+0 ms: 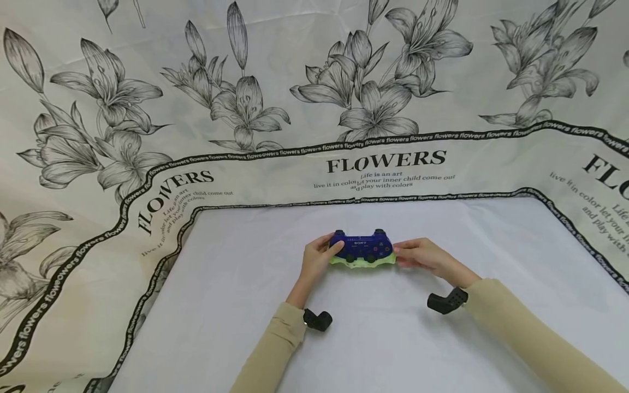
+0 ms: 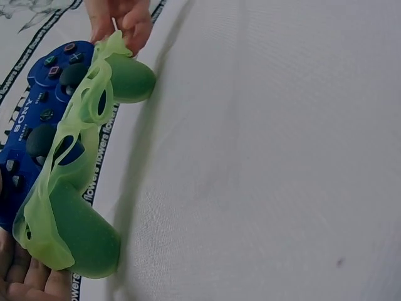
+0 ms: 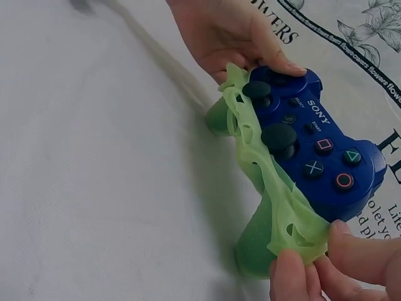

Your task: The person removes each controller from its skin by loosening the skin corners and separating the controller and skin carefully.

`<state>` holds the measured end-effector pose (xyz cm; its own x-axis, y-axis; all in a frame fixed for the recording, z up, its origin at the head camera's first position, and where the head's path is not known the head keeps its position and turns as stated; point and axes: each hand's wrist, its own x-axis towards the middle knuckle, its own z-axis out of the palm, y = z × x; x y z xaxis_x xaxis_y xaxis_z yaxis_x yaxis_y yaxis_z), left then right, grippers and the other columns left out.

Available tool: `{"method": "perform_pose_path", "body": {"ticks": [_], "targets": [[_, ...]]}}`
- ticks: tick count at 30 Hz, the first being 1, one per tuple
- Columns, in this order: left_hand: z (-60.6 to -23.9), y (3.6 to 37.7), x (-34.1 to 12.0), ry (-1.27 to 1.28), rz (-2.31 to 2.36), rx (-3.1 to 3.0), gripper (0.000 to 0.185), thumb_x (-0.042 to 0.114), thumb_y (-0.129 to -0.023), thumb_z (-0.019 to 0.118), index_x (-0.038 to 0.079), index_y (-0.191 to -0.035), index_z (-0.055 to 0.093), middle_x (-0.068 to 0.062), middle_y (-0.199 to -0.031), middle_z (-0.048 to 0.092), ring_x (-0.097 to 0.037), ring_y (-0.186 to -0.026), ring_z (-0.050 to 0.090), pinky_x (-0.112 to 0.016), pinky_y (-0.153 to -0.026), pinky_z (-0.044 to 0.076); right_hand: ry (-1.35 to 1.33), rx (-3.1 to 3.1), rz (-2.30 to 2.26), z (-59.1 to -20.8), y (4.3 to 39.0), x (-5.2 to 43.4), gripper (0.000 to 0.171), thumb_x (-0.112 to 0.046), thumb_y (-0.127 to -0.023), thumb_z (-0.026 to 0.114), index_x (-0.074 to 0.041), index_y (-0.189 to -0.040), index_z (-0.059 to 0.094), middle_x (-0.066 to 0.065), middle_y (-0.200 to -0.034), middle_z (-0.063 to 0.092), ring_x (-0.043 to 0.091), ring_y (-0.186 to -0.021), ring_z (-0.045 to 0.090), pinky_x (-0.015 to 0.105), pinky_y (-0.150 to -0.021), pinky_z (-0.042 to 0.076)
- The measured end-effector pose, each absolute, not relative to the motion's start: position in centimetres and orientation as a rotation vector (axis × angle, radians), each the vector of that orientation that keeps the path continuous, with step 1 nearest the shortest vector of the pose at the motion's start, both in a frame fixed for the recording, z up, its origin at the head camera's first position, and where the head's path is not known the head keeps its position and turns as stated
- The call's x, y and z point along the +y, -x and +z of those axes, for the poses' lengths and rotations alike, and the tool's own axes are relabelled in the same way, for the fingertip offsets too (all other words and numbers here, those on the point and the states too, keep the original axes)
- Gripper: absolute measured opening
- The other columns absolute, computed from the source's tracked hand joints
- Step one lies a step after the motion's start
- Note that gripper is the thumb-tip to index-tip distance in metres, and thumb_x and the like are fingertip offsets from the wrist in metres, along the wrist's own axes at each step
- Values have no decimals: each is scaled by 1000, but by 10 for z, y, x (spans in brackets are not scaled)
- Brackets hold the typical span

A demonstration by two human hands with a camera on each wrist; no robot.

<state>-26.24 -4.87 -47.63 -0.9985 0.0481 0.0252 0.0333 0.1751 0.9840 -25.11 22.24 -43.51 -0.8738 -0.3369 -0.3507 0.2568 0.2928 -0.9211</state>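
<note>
Apparently both hands, left and right, grip the half-sleeved blue controller between them.

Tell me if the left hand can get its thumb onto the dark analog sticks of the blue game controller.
Probably yes. The left hand grips the blue game controller at its end, and the soft green silicone cover is peeled off the face, leaving the dark analog sticks bare.

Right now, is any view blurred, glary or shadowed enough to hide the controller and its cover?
Head view: even light, sharp, no glare, but the blue controller is small. Left wrist view: green silicone cover crisp, casting a soft shadow on the white cloth. Right wrist view: buttons sharp; the right hand at the frame edge is slightly soft.
</note>
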Motion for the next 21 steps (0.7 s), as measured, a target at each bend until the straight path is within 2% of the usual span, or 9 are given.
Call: {"method": "perform_pose_path", "body": {"ticks": [3,6,13,18,21], "targets": [[-477,260,-49,-84,2011,2422,49,26,-87,72,0,-127,60,-17,-129,61,-29,-120,59,-38,-100,49,76,2034,-1612,-436,253,223,53,-13,-99,52,19,-137,34,-3,-101,69,0,-82,65,21,-80,56],[-477,259,-47,-64,2031,2418,48,26,-87,72,1,-126,61,-17,-129,61,-29,-121,59,-38,-101,48,87,1998,-1591,-438,256,224,53,-13,-100,49,19,-138,32,-7,-98,67,0,-84,64,21,-82,55],[-479,261,-44,-29,2086,2395,47,25,-85,74,2,-124,63,-16,-127,63,-28,-119,61,-37,-100,49,125,1919,-1584,-439,260,224,48,-9,-101,44,22,-136,32,-7,-97,64,2,-89,61,20,-84,54],[-472,254,-45,102,1949,2491,47,35,-82,76,7,-120,67,-12,-122,67,-26,-116,61,-39,-99,49,54,1875,-1630,-435,257,222,38,-6,-99,45,18,-128,44,-5,-90,64,4,-84,61,18,-80,54],[-466,250,-47,200,1883,2484,51,40,-79,77,8,-118,68,-11,-118,67,-24,-110,62,-39,-93,51,1,1874,-1643,-433,255,220,36,-6,-98,46,16,-127,45,-5,-87,63,4,-81,60,18,-78,54]]}}
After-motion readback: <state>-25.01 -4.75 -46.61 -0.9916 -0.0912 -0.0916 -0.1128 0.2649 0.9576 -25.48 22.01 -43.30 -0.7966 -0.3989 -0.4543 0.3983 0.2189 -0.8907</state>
